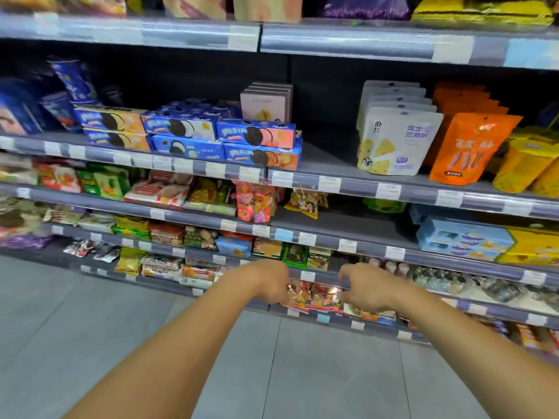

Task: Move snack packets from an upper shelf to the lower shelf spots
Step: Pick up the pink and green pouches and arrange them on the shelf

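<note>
Both down at a low shelf [305, 312], left hand [269, 282] at nine o'clock and right hand [367, 290] at three o'clock of shiny snack packets [314, 294], equally near, apart; grip impossible to tell.

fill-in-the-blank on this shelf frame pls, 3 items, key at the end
1. Both hands, left hand and right hand, reach to the shiny snack packets on a ____ shelf.
2. The stacked cookie boxes are mostly ____ in colour.
3. The white pouches stand directly left of the ____ pouches.

Missing words: low; blue; orange
</note>
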### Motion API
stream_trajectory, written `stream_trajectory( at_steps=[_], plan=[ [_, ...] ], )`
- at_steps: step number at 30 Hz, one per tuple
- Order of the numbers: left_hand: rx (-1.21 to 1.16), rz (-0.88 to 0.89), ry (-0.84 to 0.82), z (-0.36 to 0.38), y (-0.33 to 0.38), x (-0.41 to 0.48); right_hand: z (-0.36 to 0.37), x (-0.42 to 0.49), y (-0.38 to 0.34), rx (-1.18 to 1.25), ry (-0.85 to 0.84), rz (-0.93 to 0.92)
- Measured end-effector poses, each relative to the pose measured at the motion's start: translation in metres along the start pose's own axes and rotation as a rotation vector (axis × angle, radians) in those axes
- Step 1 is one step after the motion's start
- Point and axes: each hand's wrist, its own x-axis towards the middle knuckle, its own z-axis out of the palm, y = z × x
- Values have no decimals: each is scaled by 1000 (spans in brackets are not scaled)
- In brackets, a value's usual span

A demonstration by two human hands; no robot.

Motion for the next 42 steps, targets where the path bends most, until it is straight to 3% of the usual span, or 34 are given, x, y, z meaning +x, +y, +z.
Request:
stream_trajectory(
  at_steps=[6,13,26,30,35,42],
  plan=[
    [-27,-75,-29,-10,-31,24,-3,43,-13,-25,-78,-36],
    [-133,-102,15,-39,-63,70,-19,103,-15,-41,-56,-57],
    [47,-89,131,-68,-167,196,-13,277,-35,-6,62,-168],
    [70,-149,379,-62,-197,240,-2,323,-18,34,169,-236],
    [-177,-199,845,-31,-222,299,23,371,0,43,367,-295],
    [-529,-227,1209,-5,-224,348,55,395,12,40,543,-367]
  ],
)
